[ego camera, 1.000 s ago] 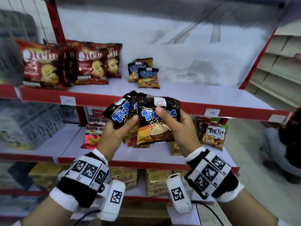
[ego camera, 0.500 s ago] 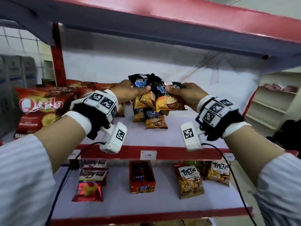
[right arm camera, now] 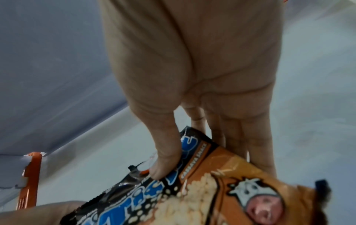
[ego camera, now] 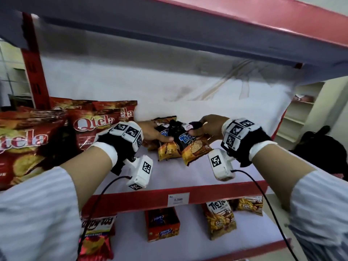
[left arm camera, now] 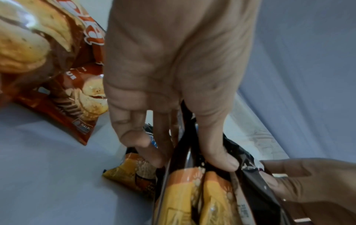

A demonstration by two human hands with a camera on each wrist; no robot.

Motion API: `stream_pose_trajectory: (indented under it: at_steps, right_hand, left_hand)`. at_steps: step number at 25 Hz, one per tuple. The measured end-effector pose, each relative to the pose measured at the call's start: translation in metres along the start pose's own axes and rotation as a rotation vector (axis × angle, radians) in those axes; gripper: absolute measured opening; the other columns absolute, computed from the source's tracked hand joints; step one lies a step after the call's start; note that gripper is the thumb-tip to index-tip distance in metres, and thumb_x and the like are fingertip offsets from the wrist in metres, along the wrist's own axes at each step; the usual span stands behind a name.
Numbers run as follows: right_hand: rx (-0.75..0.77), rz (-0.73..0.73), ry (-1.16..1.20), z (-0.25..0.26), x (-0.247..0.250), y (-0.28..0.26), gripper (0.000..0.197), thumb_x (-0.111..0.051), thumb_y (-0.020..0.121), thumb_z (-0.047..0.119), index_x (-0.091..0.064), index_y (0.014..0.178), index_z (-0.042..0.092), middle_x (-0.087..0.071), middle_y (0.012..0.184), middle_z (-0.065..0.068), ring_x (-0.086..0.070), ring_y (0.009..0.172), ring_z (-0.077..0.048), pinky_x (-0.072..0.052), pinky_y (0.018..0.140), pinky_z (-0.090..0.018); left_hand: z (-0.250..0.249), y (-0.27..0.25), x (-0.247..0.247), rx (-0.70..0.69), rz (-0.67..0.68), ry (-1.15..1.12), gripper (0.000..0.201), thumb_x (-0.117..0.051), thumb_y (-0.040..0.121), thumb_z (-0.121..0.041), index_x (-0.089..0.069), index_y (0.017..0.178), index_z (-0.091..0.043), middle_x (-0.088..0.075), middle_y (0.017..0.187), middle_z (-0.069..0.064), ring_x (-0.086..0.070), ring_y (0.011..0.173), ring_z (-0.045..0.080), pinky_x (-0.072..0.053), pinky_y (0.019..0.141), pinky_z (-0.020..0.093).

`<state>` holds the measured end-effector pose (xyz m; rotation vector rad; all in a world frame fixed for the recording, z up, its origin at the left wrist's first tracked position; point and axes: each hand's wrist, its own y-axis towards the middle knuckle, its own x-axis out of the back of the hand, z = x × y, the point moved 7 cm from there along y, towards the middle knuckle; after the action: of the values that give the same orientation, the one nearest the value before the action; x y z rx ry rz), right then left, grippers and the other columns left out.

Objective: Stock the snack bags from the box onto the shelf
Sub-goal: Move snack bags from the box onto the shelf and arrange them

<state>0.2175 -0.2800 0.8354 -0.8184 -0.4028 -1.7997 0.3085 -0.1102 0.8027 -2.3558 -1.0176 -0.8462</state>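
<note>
Black-topped snack bags (ego camera: 190, 146) hang upright, tops pinched by left hand (ego camera: 154, 131) and right hand (ego camera: 209, 127).

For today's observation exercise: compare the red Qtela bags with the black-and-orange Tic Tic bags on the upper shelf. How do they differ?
The Qtela bags are much larger; the Tic Tic bags are small. Qtela bags are red, Tic Tic bags black and orange with blue lettering. Qtela bags stand unheld at the left; the left hand and right hand grip the Tic Tic bags. Both are snack bags on the same shelf.

Wide open white shelf board (ego camera: 235, 162) lay right of the hands; tall red Qtela crisp bags (ego camera: 94, 127) walled off the left, red upper shelf (ego camera: 244, 21) hung overhead.
</note>
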Motion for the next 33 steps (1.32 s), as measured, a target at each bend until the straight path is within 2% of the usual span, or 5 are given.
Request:
stream_pose_trajectory:
  at_steps: [5, 12, 21, 28, 33]
  right_hand:
    - [-0.013, 0.026, 0.068, -0.012, -0.008, -0.002, 0.026, -0.075, 0.079, 0.017, -0.055, 0.095, 0.013, -0.063, 0.084, -0.009, -0.058, 0.069, -0.022, -0.055, 0.08, -0.044]
    - [-0.052, 0.089, 0.019, -0.015, -0.028, -0.004, 0.028, -0.077, 0.077, 0.022, -0.058, 0.092, 0.008, -0.063, 0.096, -0.018, -0.064, 0.083, -0.034, -0.055, 0.083, -0.05]
    - [-0.119, 0.157, -0.145, -0.013, -0.029, -0.007, 0.069, -0.075, 0.073, 0.047, -0.057, 0.115, -0.005, -0.066, 0.11, -0.025, -0.067, 0.097, -0.039, -0.053, 0.091, -0.047]
    - [-0.014, 0.085, -0.209, -0.002, -0.007, -0.043, 0.058, -0.068, 0.082, 0.043, -0.055, 0.122, 0.004, -0.06, 0.116, -0.014, -0.066, 0.101, -0.032, -0.051, 0.094, -0.044]
    - [0.186, -0.077, 0.057, 0.002, 0.016, -0.076, 0.011, -0.064, 0.088, 0.016, -0.063, 0.081, 0.008, -0.064, 0.089, -0.011, -0.064, 0.072, -0.022, -0.058, 0.069, -0.033]
  left_hand:
    - [0.015, 0.004, 0.002, 0.05, -0.069, -0.28, 0.028, -0.08, 0.073, -0.021, -0.06, 0.093, -0.016, -0.068, 0.101, 0.011, -0.064, 0.086, 0.025, -0.057, 0.072, 0.032]
    - [0.02, 0.008, -0.013, 0.112, 0.069, -0.335, 0.033, -0.069, 0.082, -0.003, -0.058, 0.108, -0.019, -0.072, 0.086, 0.001, -0.066, 0.083, 0.017, -0.059, 0.067, 0.028]
    - [0.018, -0.01, -0.003, 0.162, 0.002, -0.273, 0.068, -0.07, 0.083, -0.01, -0.037, 0.142, -0.016, -0.057, 0.127, 0.017, -0.062, 0.098, 0.03, -0.054, 0.08, 0.042]
    - [-0.012, -0.041, 0.019, 0.082, -0.189, -0.115, 0.054, -0.069, 0.085, -0.021, -0.048, 0.134, -0.01, -0.058, 0.116, 0.013, -0.061, 0.096, 0.025, -0.055, 0.084, 0.037]
    - [-0.033, -0.076, 0.002, -0.067, -0.376, -0.347, 0.007, -0.06, 0.092, -0.013, -0.063, 0.091, -0.007, -0.063, 0.079, 0.007, -0.059, 0.061, 0.017, -0.049, 0.051, 0.02]
